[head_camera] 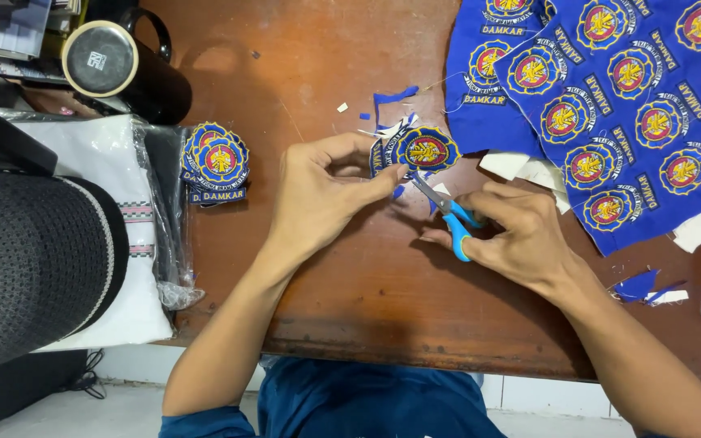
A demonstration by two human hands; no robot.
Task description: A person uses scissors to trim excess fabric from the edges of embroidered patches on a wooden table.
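My left hand (324, 188) pinches a round embroidered patch (425, 149), blue with a red and yellow centre, just above the wooden table (350, 276). My right hand (513, 235) grips small scissors with blue handles (448, 212); their blades point up-left at the patch's lower edge. A large blue cloth sheet (610, 105) covered with several of the same embroidered emblems lies at the right, close to the patch.
A stack of cut-out patches (216, 162) lies at left next to a plastic-wrapped white cloth bundle (127, 227). A black knitted cap (34, 259) and a black mug (127, 69) sit at far left. Blue fabric scraps (641, 288) dot the table.
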